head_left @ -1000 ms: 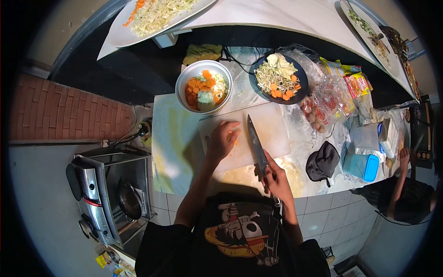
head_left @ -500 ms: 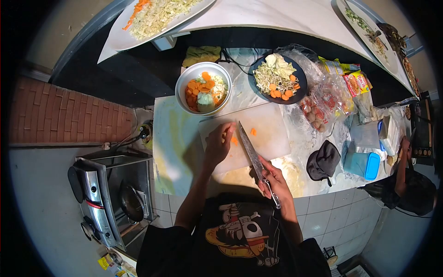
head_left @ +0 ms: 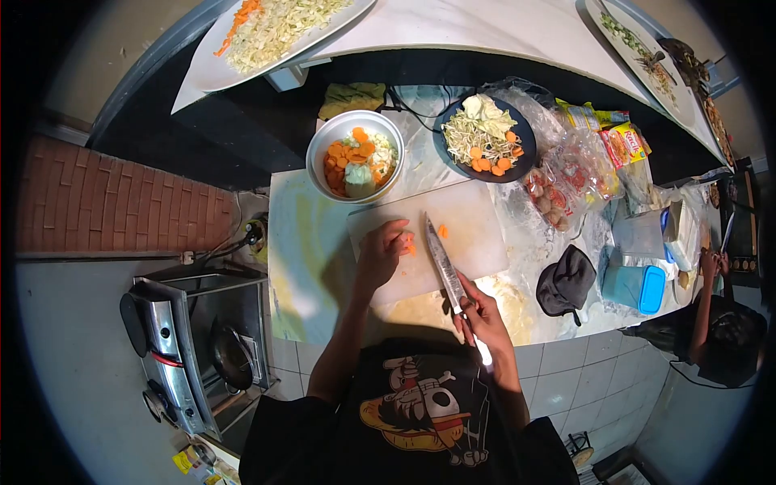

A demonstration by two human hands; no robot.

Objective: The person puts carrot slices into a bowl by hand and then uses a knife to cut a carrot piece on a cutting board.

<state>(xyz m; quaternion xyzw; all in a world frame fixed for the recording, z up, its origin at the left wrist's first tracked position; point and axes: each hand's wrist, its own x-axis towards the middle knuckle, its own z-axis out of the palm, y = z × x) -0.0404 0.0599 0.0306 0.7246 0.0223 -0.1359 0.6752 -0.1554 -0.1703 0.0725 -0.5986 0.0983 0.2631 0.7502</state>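
Note:
My right hand (head_left: 481, 318) grips the handle of a kitchen knife (head_left: 441, 259). Its long blade points away from me over the white cutting board (head_left: 473, 218). My left hand (head_left: 381, 255) is over the board's left part, left of the blade, with its fingers curled together. Small orange carrot pieces (head_left: 409, 242) show right at its fingertips; whether any are pinched is hidden. Another carrot bit (head_left: 443, 231) lies on the board just right of the blade.
Behind the board stand a bowl (head_left: 316, 172) of cut vegetables and a dark plate (head_left: 527, 121) of sprouts and carrot slices. To the right are plastic bags (head_left: 578, 174), a black cap (head_left: 567, 280) and a blue-lidded container (head_left: 651, 289). Another person (head_left: 727, 339) is at far right.
The knife has shifted slightly right, its blade steeper in view. My left fingers have curled in closer to the carrot pieces. The other person's arms at far right have moved.

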